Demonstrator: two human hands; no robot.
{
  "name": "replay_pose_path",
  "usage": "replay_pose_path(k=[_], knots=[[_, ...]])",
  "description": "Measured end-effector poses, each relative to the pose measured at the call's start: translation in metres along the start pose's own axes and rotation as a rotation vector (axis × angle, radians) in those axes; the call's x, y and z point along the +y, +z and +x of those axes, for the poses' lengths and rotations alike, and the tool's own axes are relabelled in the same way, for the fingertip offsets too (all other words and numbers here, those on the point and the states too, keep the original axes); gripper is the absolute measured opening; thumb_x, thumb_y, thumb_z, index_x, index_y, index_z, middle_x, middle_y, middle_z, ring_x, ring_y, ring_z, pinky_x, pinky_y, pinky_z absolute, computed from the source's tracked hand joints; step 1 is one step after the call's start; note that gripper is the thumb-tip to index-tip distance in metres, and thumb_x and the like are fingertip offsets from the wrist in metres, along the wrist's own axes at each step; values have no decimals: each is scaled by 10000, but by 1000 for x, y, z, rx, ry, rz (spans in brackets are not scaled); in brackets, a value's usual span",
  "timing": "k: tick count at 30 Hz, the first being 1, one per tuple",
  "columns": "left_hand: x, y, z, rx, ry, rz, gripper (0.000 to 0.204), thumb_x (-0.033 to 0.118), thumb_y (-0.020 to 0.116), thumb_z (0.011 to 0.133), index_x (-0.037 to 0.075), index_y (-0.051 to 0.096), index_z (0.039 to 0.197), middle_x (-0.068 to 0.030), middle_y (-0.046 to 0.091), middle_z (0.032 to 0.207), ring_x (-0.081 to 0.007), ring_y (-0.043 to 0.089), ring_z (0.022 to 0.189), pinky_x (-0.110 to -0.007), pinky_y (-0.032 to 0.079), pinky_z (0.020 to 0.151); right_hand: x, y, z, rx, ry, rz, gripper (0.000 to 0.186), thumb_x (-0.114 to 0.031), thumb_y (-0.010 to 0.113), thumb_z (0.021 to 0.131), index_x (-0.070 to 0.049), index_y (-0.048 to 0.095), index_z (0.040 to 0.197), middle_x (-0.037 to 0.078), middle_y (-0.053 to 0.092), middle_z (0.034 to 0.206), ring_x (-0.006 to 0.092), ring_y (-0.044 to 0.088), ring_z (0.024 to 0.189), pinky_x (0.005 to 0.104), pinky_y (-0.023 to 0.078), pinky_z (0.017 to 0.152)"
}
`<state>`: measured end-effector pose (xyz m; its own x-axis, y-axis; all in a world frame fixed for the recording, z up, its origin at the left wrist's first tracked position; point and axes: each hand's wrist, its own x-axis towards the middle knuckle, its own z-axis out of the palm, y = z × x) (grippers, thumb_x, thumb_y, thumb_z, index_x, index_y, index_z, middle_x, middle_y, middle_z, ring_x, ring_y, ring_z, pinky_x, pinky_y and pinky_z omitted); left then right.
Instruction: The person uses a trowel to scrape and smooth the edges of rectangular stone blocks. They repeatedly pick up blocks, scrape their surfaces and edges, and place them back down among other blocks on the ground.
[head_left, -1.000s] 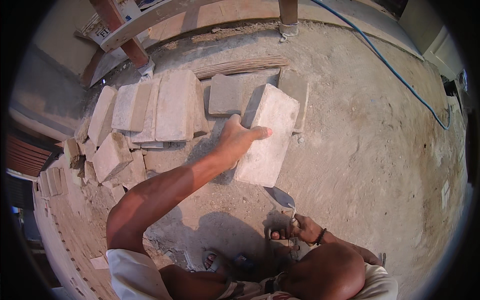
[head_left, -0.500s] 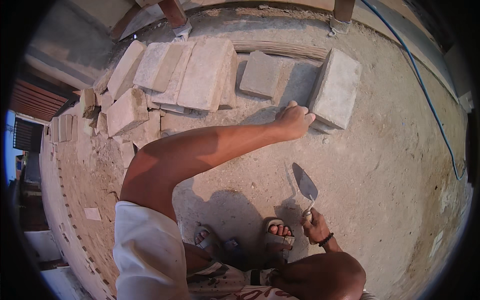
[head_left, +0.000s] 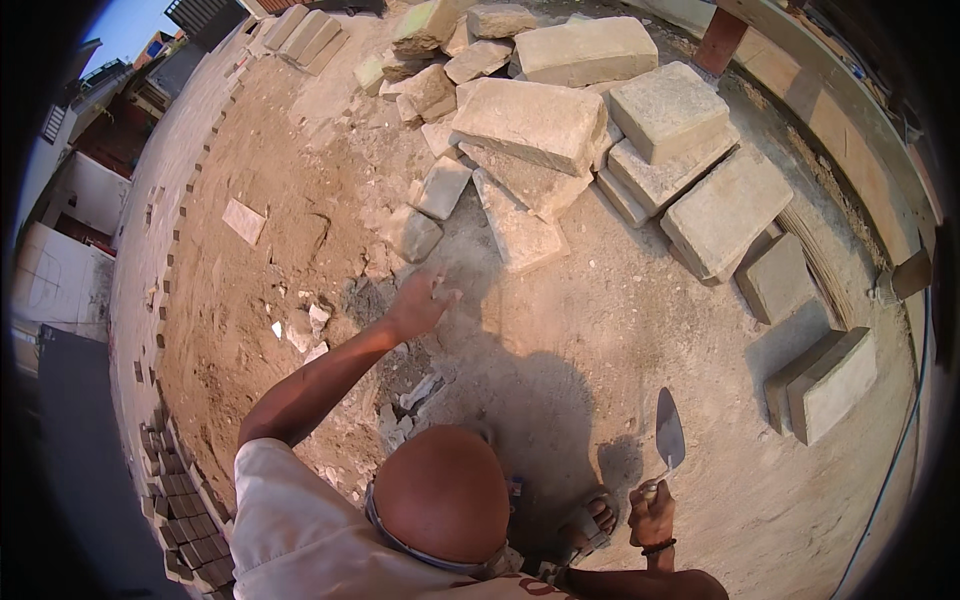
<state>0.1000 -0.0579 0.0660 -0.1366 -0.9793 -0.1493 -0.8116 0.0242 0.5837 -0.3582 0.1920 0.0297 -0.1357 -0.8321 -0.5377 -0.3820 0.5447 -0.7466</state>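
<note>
since a moment ago the left hand (head_left: pixel 418 303) has let go of the upright block (head_left: pixel 830 385), which now stands far off at the right, and hangs with fingers loose and empty over sandy ground (head_left: pixel 620 330). nearer, the right hand (head_left: pixel 651 513) has its fingers closed on a trowel (head_left: pixel 668 436), blade up. beyond lies a heap of stone blocks (head_left: pixel 600 130), then a paved edge (head_left: pixel 170 300).
</note>
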Motion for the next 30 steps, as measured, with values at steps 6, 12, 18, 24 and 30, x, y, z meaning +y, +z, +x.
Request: replay_pose_path(k=[6, 12, 18, 24, 30], knots=[[4, -73, 140, 219, 246, 346, 984, 110, 806, 726, 98, 248, 1537, -225, 294, 1512, -395, 312, 1394, -464, 304, 1146, -6, 7, 3, 24, -31, -163, 252, -202, 648, 866, 5, 534, 955, 80, 558, 563, 170, 547, 437, 322, 431, 443], [49, -112, 245, 68, 732, 630, 1154, 43, 820, 627, 122, 157, 1568, -243, 193, 1579, -394, 195, 1469, -493, 223, 1194, -26, 23, -26, -17, -198, -335, 263, -236, 659, 869, -2, 577, 955, 161, 602, 690, 263, 610, 537, 374, 476, 518], [52, -115, 238, 5, 683, 628, 1182, 122, 832, 605, 114, 150, 1569, -256, 290, 1513, -404, 259, 1406, -499, 214, 1172, -17, 40, -35, -89, -608, -882, 205, -233, 603, 952, -92, 575, 1098, 146, 550, 802, 327, 628, 621, 427, 514, 557], [90, -98, 126, -26, 477, 642, 1078, 243, 856, 587, 112, 323, 1515, -229, 413, 1344, -391, 388, 1223, -500, 263, 1091, -6, 43, -43, -143, -353, -814, 164, -204, 516, 936, -132, 576, 1071, 131, 572, 904, 339, 635, 684, 426, 551, 533], [142, -123, 31, -392, 547, 904, 982, 348, 845, 555, 37, 463, 1404, -286, 464, 1265, -434, 425, 1178, -524, 267, 1075, -17, 19, -29, -214, -577, -838, 240, -280, 533, 939, -77, 556, 1064, 137, 562, 931, 319, 626, 852, 420, 570, 592]])
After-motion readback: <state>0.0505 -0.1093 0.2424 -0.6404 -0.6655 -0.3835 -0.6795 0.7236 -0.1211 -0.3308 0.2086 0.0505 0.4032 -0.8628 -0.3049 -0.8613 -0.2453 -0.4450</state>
